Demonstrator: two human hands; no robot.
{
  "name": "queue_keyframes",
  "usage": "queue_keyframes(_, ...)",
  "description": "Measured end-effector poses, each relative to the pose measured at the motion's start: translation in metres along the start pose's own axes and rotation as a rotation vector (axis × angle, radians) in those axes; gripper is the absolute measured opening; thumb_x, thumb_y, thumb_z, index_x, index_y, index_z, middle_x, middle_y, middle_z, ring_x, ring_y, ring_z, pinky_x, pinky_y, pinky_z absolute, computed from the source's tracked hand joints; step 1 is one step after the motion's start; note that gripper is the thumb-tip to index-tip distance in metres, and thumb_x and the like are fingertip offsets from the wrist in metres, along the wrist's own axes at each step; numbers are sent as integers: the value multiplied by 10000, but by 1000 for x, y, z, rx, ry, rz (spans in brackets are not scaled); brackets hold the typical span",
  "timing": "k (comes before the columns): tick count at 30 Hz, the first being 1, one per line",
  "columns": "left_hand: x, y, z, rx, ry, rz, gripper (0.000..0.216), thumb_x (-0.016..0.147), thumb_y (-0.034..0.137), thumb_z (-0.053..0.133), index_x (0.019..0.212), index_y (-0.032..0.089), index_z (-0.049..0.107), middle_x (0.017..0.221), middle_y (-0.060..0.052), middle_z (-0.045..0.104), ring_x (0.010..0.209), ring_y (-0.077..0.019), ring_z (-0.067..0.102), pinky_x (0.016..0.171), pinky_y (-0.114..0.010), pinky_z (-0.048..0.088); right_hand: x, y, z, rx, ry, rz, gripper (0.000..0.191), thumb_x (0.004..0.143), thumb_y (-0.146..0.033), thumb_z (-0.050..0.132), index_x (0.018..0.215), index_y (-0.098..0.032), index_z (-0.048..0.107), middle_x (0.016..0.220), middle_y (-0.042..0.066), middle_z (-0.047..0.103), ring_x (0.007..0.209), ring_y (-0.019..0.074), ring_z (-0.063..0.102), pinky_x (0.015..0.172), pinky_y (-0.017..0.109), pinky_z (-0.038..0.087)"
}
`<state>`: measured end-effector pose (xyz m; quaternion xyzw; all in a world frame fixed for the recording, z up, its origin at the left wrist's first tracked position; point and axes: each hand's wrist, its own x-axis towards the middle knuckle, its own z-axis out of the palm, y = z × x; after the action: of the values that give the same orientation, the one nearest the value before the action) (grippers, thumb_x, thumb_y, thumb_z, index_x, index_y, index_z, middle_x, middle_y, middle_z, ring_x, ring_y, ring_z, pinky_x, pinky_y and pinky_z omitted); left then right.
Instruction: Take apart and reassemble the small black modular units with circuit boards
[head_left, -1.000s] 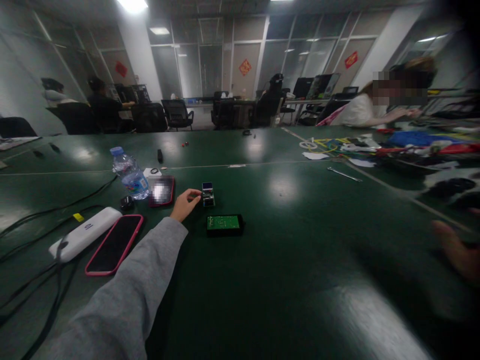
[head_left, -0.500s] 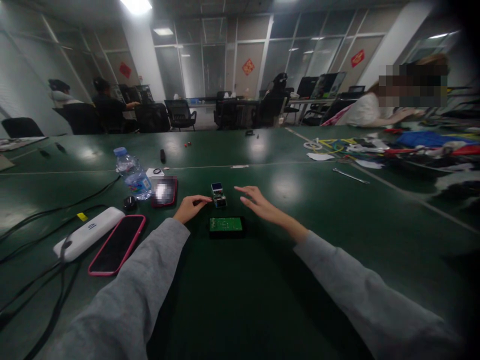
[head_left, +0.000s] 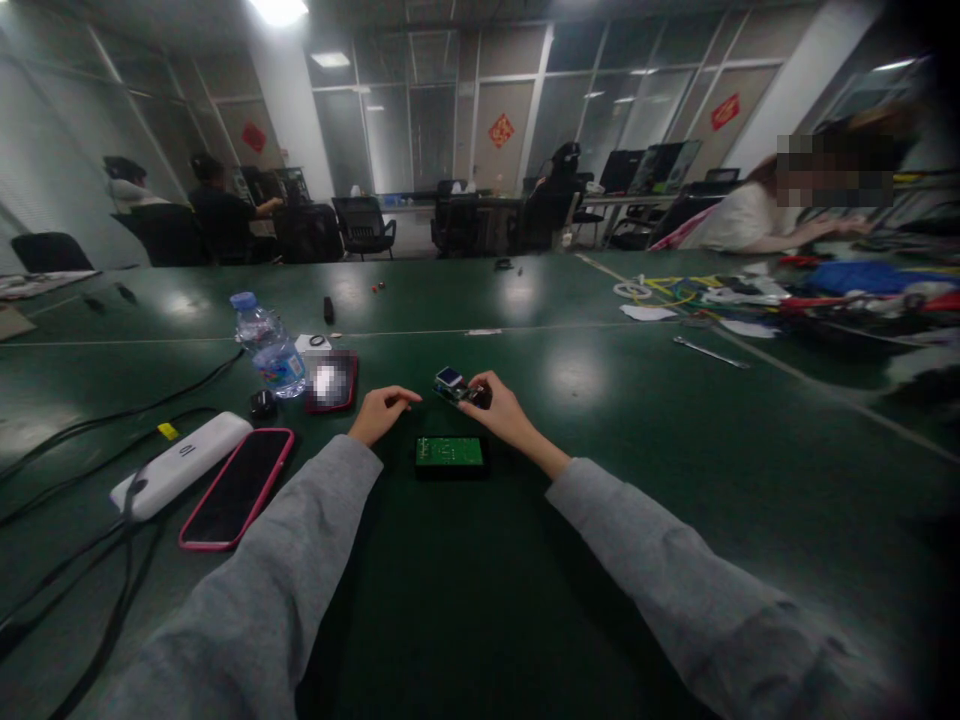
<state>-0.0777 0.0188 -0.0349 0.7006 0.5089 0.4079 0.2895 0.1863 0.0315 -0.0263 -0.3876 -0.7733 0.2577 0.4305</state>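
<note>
We hold circuit module (head_left: pixel 442 388), dark screen (head_left: pixel 449 377) up; green circuit board (head_left: pixel 450 451) in black case (head_left: pixel 450 473) lies flat, nearer us.

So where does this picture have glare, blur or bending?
All in the head view: ceiling light blown out white; pale glare on the green tabletop; white pillar leaning, perhaps lens-bent; clutter at far right smeared; right hand clearer.

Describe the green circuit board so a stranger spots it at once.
On the large dark-green table, find the two grey sleeves. Between their ends lies a black rectangular case, with the green circuit board set in it. Its vivid green face sets it apart from the small screened module in the right hand.
</note>
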Motion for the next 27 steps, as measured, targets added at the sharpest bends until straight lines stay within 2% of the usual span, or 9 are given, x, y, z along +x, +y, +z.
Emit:
queue_keyframes(2, 1, -2, 0, 7, 6, 4, 230, 806, 184, 536, 933, 188, 727, 924, -60, 722, 755, -150, 661, 788, -326, 524, -1, 1, 0, 33, 13, 42, 383, 810, -330, 660, 1135, -190, 512, 949, 32, 595, 848, 183, 566, 780, 327, 449)
queue_keyframes(4, 1, -3, 0, 14, 5, 4, 232, 807, 184, 536, 940, 185, 727, 911, -61, 722, 748, -148, 660, 775, -319, 525, 0, 1, 1, 16, -4, 59, 365, 853, -359, 605, 1170, -194, 527, 977, 40, 603, 875, 188, 567, 805, 338, 443)
queue_keyframes(8, 1, -4, 0, 18, 3, 1, 231, 810, 191, 540, 944, 182, 727, 891, -62, 721, 747, -151, 658, 771, -321, 526, 1, 5, 3, -100, -1, 53, 250, 897, -355, 528, 1082, -202, 598, 1019, 61, 604, 980, 216, 527, 869, 373, 420)
queue_keyframes(12, 0, -4, -1, 22, 1, -11, 226, 810, 197, 541, 936, 187, 729, 870, -54, 720, 747, -154, 657, 775, -322, 521, 2, 8, 6, -117, 24, 74, 216, 932, -351, 459, 1009, -209, 602, 999, 57, 608, 976, 218, 515, 879, 386, 419)
queue_keyframes(17, 0, -2, -1, 31, -4, 4, 227, 817, 203, 535, 934, 186, 728, 884, -57, 716, 736, -149, 650, 777, -322, 518, 0, -1, 4, -126, 45, -43, 400, 841, -405, 628, 1173, -197, 546, 1054, 83, 585, 995, 239, 516, 872, 392, 435)
queue_keyframes(19, 0, -1, -1, 35, -6, 6, 224, 823, 212, 535, 932, 185, 728, 875, -57, 715, 734, -149, 648, 775, -321, 516, -1, -4, 2, -134, 19, -83, 346, 858, -369, 608, 1163, -213, 566, 1059, 70, 598, 976, 230, 535, 863, 383, 440)
queue_keyframes(21, 0, -1, -1, 37, -8, 6, 224, 829, 224, 534, 936, 186, 728, 874, -57, 714, 736, -149, 646, 769, -319, 515, -1, -5, 1, -101, 6, -62, 269, 918, -360, 512, 1135, -221, 589, 1044, 54, 617, 932, 213, 563, 827, 359, 452)
queue_keyframes(27, -1, 0, -1, 35, 2, -3, 224, 823, 211, 535, 938, 187, 725, 890, -54, 716, 720, -142, 643, 755, -308, 511, 3, 6, -1, -120, 73, 66, 347, 968, -434, 371, 1005, -193, 617, 944, 58, 646, 875, 216, 588, 790, 346, 445)
